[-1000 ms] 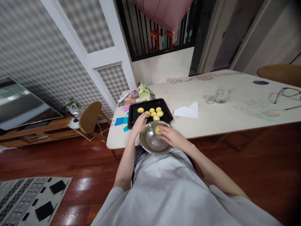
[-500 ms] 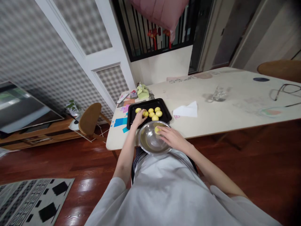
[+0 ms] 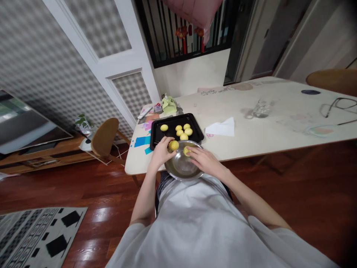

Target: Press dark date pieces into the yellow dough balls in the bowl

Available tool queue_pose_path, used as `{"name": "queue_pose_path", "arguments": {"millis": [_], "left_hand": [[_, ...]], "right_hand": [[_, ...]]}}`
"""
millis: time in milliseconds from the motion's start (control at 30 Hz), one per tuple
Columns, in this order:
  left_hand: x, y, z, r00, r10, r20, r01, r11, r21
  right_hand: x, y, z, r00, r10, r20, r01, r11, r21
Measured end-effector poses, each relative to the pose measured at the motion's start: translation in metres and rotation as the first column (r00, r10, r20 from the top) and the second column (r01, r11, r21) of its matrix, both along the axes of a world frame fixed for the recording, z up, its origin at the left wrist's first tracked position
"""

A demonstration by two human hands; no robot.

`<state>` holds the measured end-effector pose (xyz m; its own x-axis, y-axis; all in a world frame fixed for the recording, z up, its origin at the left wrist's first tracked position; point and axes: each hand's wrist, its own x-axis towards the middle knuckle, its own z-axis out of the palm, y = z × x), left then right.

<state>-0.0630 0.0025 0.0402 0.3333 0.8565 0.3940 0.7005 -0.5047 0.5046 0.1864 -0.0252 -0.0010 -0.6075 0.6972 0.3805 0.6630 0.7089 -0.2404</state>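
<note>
Here, yellow fruit (image 3: 174, 145) pinched within left grip (image 3: 161, 152); second fruit (image 3: 186, 151) pinched within right grip (image 3: 205, 160), over bowl (image 3: 182, 169).

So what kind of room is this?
It looks like a home's living or dining room: there's a big screen on a wooden cabinet, a patterned rug, and a long white table.

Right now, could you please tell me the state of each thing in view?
Left hand, gripping a yellow item
Right hand, holding another yellow item over the bowl
Bowl, upright
Tray, flat, holding six more
Glass, upright, contents unclear
Paper, lying on the table
Television, on or off unclear
</note>
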Motion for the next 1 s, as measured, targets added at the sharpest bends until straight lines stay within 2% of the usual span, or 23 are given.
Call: {"name": "queue_pose_path", "arguments": {"millis": [100,233,467,700,867,1000], "left_hand": [[0.01,-0.008,0.002,0.99,0.069,-0.126,-0.069,0.998,0.001],[0.019,-0.013,-0.002,0.964,0.052,-0.26,-0.057,0.998,-0.014],[0.021,-0.011,-0.012,0.926,0.07,-0.372,-0.08,0.997,-0.011],[0.017,-0.005,-0.023,0.901,-0.079,-0.426,0.085,0.996,-0.006],[0.011,-0.004,-0.027,0.932,-0.235,-0.276,0.244,0.97,-0.003],[0.007,-0.001,-0.03,0.912,-0.347,-0.219,0.358,0.933,0.014]], "right_hand": [[0.001,0.001,-0.002,1.0,-0.002,-0.001,0.002,1.0,0.007],[0.001,0.002,-0.004,1.0,-0.004,-0.018,0.004,1.0,-0.003],[0.002,0.002,-0.004,1.0,-0.006,-0.008,0.006,1.0,-0.011],[0.001,0.002,-0.002,1.0,-0.004,0.009,0.004,1.0,0.0],[0.002,0.003,-0.001,1.0,0.009,-0.012,-0.009,1.0,0.008],[0.005,0.004,0.001,0.999,0.017,-0.028,-0.017,1.0,0.0]]}}
